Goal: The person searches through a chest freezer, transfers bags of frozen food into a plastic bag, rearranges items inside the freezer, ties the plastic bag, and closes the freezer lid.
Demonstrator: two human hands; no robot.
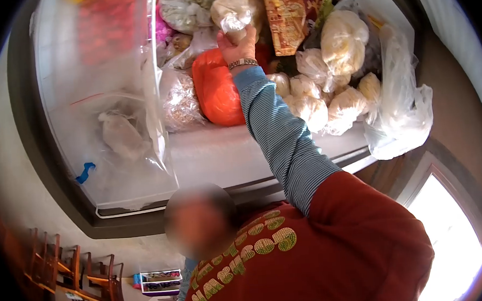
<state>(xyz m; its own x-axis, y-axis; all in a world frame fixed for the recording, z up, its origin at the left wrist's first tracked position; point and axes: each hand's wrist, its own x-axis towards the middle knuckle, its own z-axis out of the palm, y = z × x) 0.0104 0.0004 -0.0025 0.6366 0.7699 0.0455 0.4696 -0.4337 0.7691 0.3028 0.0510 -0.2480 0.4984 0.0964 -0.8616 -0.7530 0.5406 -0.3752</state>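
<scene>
My right hand (239,43), with a metal-banded watch at the wrist, is closed on a knotted clear plastic bag (232,10) of pale contents inside a chest freezer. Under that wrist lies a red-orange plastic bag (215,88). A clear bag of small pinkish-brown pieces (180,99) sits to its left, and a brown and gold printed packet (285,18) stands to the right. My left hand (198,222) seems to be within a blurred patch at the freezer's front edge, beside a striped sleeve; its fingers cannot be made out.
A translucent sliding lid (88,182) covers the freezer's left part. Several bags of pale rounded food (344,39) fill the right side. A loose clear bag (398,108) hangs over the front rim. Wooden chairs (77,273) and a small shelf (159,282) stand beyond, lower left.
</scene>
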